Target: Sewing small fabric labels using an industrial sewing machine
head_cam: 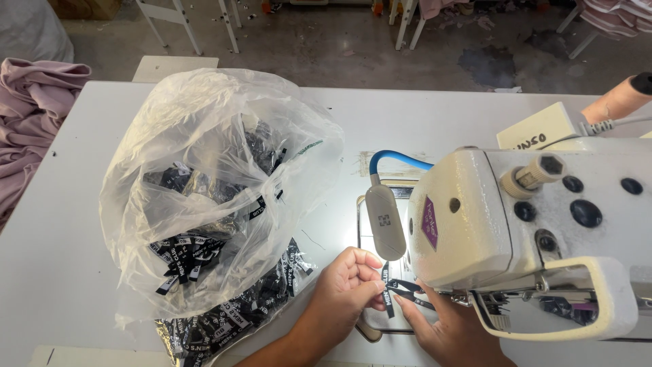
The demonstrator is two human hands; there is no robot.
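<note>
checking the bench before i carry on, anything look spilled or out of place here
Yes: black woven labels have slid out of the clear plastic bag onto the white table at its near edge. Both the left hand and the right hand pinch one label strip under the sewing machine.

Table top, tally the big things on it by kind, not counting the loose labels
Sewing machine: 1
Clear plastic bag of black labels: 1
Lamp on blue gooseneck: 1
Pink thread cone: 1
Pink cloth heap: 1
Total: 5
</note>
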